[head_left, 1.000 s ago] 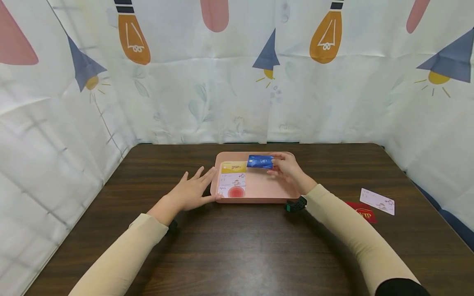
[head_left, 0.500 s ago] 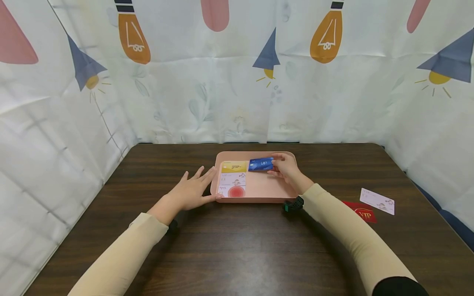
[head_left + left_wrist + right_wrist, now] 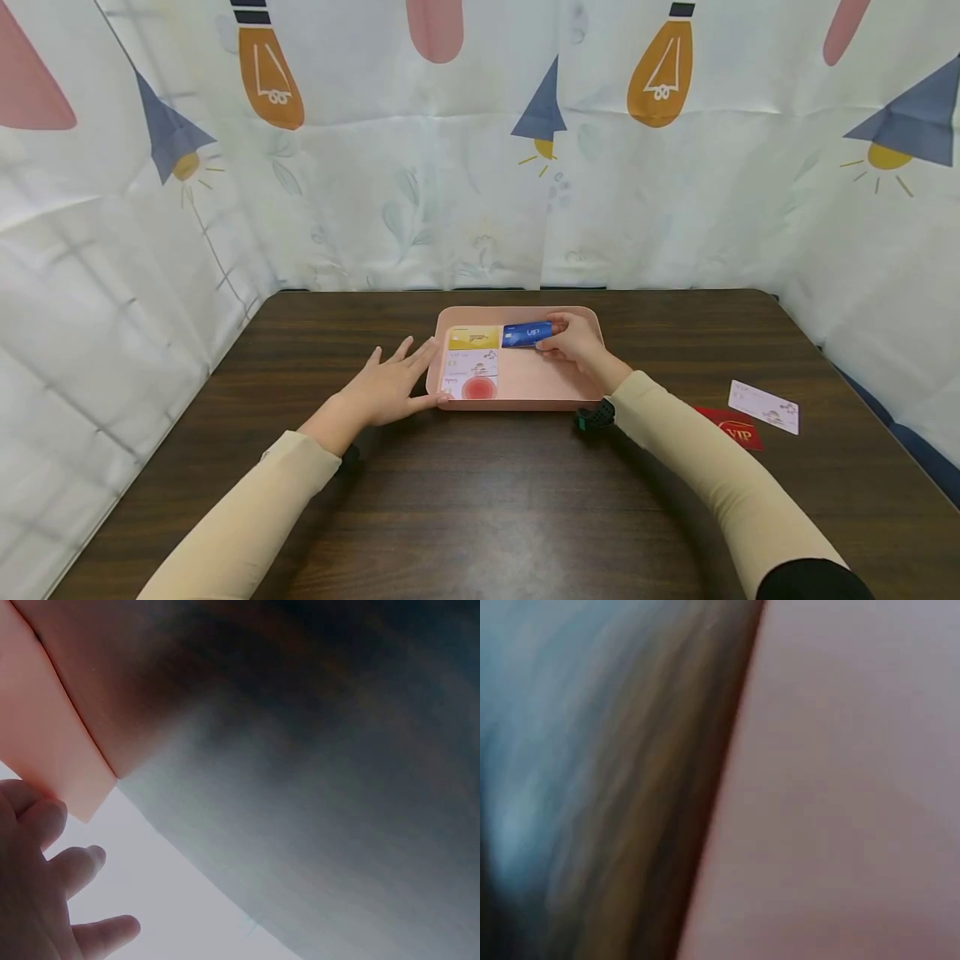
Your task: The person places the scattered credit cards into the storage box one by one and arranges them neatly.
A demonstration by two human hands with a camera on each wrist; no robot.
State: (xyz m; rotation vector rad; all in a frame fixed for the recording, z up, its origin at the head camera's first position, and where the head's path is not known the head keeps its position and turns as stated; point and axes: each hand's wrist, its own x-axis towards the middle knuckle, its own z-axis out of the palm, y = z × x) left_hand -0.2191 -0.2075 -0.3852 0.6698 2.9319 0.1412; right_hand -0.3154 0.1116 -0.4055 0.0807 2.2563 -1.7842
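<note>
A pink tray (image 3: 551, 383) lies on the table. My left hand (image 3: 386, 390) rests at its left side, fingers spread and straight, fingertips at the rim; the left wrist view shows these fingers (image 3: 75, 871) beside the tray's corner (image 3: 79, 769). Inside, a yellow card (image 3: 474, 337), a white card with a floral print (image 3: 468, 362) and a white card with a red circle (image 3: 478, 388) form a column at the left. To the right of the yellow card, my right hand (image 3: 577, 340) pinches the right end of a blue VIP card (image 3: 521, 335). The right wrist view shows only tray and table.
Right of the right forearm, a pale card with a floral print (image 3: 765, 407) lies on the dark wooden table (image 3: 480, 500), partly over a red VIP card (image 3: 738, 432). A patterned white curtain (image 3: 465, 208) hangs behind the table.
The blue card has been lowered slightly, tilted, then moved a little left towards the yellow card. My right fingers have shifted on its right end. The left hand stays put.
</note>
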